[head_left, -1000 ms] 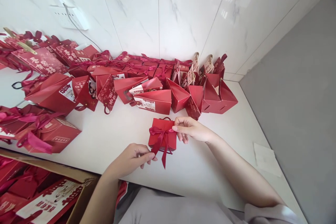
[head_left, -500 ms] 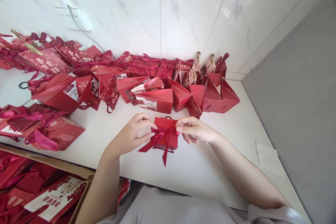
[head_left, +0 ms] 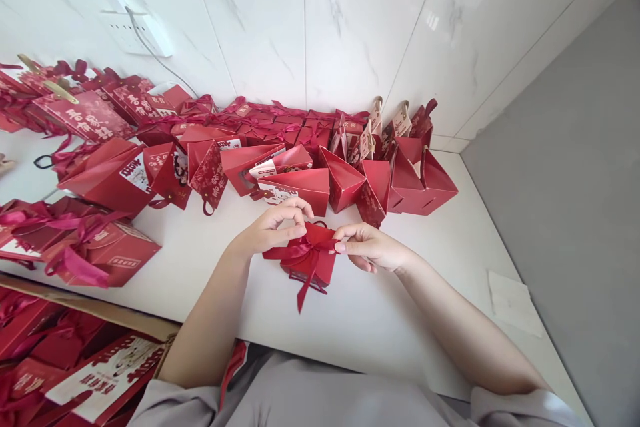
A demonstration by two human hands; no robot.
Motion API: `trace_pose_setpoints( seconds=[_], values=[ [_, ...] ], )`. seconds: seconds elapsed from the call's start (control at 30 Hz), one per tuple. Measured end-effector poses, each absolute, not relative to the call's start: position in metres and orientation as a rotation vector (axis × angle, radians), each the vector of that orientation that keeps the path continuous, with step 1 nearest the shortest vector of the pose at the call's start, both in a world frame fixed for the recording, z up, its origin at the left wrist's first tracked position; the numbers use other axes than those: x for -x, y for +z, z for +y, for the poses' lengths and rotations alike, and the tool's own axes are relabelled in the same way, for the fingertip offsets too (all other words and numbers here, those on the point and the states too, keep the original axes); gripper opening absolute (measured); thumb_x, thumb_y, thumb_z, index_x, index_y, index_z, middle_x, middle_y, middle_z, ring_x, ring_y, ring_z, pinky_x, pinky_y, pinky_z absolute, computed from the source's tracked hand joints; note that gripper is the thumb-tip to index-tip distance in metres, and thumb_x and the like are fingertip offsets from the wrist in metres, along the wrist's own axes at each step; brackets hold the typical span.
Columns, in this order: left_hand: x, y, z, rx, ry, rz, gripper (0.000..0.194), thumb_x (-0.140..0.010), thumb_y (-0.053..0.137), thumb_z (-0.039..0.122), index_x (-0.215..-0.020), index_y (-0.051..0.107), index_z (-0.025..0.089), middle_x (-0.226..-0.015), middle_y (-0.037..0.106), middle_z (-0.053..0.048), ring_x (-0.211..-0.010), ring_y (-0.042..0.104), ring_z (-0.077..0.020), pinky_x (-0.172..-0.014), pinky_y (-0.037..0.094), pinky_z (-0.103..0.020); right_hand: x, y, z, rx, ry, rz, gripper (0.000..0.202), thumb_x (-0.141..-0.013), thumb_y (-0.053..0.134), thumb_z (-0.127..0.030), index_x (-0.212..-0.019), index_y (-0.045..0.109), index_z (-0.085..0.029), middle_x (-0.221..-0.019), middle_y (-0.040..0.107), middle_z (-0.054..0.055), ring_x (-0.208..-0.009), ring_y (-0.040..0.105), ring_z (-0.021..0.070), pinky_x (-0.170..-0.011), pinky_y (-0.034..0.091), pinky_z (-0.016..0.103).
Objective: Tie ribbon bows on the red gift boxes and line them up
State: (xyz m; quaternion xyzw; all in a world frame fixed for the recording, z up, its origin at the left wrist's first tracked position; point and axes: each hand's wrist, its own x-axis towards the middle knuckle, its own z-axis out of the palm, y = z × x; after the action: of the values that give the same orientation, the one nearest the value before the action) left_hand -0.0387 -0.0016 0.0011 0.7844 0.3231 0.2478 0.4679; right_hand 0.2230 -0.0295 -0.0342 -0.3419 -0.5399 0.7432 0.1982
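Observation:
A small red gift box [head_left: 323,270] sits on the white table in front of me, tied with a dark red satin ribbon [head_left: 311,255] in a bow. One ribbon tail hangs down over the front; another part sticks out to the left. My right hand [head_left: 367,245] pinches the bow's right side between thumb and index finger. Over the box's upper left edge is my left hand [head_left: 280,227], its fingers curved and thumb apart from them, nothing visible between. A thin cord loop shows at the box's back and another at its front.
Behind stand several opened red boxes [head_left: 295,185] and rows of ribboned ones against the tiled wall. More ribboned boxes [head_left: 123,250] lie at left, above a carton [head_left: 167,330] filled with others. A white paper piece [head_left: 515,303] lies right. Fingertips [head_left: 5,163] show at the left edge.
My left hand has moved up and right, off the bow's left side, and its fingers have come away from the ribbon. The box has turned and shifted slightly left. Fingertips have appeared at far left.

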Motion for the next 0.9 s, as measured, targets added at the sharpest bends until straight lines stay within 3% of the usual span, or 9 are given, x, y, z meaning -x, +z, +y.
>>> trace_pose_setpoints(
  seconds=[0.13, 0.23, 0.47, 0.73, 0.9],
  values=[
    [0.040, -0.008, 0.003, -1.868, 0.595, 0.782, 0.040, -0.090, 0.055, 0.049, -0.065, 0.058, 0.018, -0.135, 0.055, -0.009, -0.126, 0.050, -0.0284, -0.111, 0.035, -0.045, -0.224, -0.036, -0.028, 0.935, 2.111, -1.490, 0.033, -0.086, 0.065, -0.049, -0.089, 0.064, -0.017, -0.035, 0.049, -0.009, -0.027, 0.036, 0.0062, -0.031, 0.026, 0.017],
    [0.041, -0.012, 0.002, -1.780, 0.578, 0.791, 0.048, -0.091, 0.051, 0.052, -0.059, 0.054, 0.017, -0.140, 0.053, -0.009, -0.121, 0.054, -0.0286, -0.108, 0.039, -0.044, -0.223, -0.038, -0.027, 0.909, 2.148, -1.483, 0.035, -0.089, 0.060, -0.052, -0.085, 0.061, -0.017, -0.039, 0.053, -0.007, -0.029, 0.040, 0.0068, -0.032, 0.030, 0.017],
    [0.037, -0.016, -0.002, -1.738, 0.592, 0.937, 0.047, -0.088, 0.057, 0.050, -0.055, 0.049, 0.016, -0.133, 0.059, -0.010, -0.107, 0.060, -0.0256, -0.101, 0.045, -0.044, -0.221, -0.036, -0.026, 0.987, 2.019, -1.571, 0.038, -0.087, 0.063, -0.055, -0.078, 0.056, -0.019, -0.052, 0.056, -0.006, -0.040, 0.051, 0.0073, -0.038, 0.035, 0.018],
    [0.038, -0.021, -0.006, -1.701, 0.648, 1.002, 0.046, -0.091, 0.054, 0.045, -0.055, 0.047, 0.016, -0.129, 0.061, -0.009, -0.107, 0.061, -0.0239, -0.095, 0.047, -0.038, -0.226, -0.027, -0.027, 0.983, 1.948, -1.706, 0.038, -0.091, 0.056, -0.057, -0.085, 0.057, -0.019, -0.055, 0.051, -0.007, -0.046, 0.048, 0.0072, -0.048, 0.043, 0.020],
    [0.040, -0.025, -0.006, -1.735, 0.660, 0.960, 0.037, -0.077, 0.072, 0.042, -0.060, 0.051, 0.016, -0.127, 0.060, -0.011, -0.114, 0.058, -0.0276, -0.103, 0.044, -0.045, -0.225, -0.031, -0.026, 0.967, 1.955, -1.691, 0.039, -0.090, 0.057, -0.058, -0.085, 0.058, -0.019, -0.055, 0.049, -0.007, -0.047, 0.048, 0.0078, -0.048, 0.043, 0.020]
  ],
)
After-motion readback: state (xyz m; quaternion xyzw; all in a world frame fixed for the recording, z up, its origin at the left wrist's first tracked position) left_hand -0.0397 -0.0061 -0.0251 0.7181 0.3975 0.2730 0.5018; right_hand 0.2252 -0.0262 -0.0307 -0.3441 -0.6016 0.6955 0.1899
